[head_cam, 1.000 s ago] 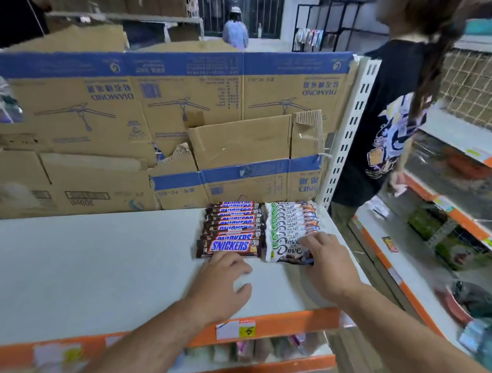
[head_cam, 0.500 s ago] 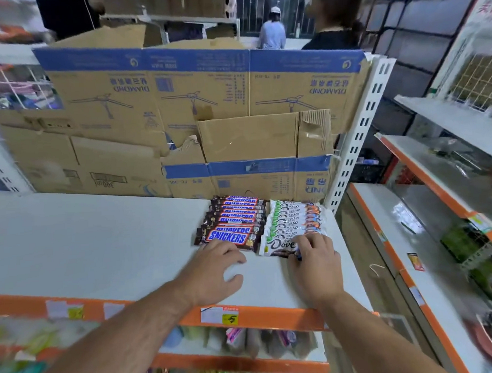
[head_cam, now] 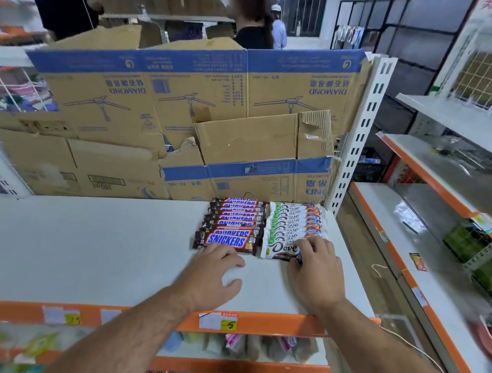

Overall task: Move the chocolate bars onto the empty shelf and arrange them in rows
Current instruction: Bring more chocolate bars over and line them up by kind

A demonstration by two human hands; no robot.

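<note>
Neatly, the Snickers row [head_cam: 231, 224] and the Dove row [head_cam: 293, 225] lie side by side on the shelf [head_cam: 96, 247], backed against cardboard boxes [head_cam: 181, 110]. Just before them, the left hand [head_cam: 214, 276] rests spread and loose at the nearest Snickers, while the right hand [head_cam: 316, 271] pinches the front Dove bar [head_cam: 280, 249] with curled fingers.
</note>
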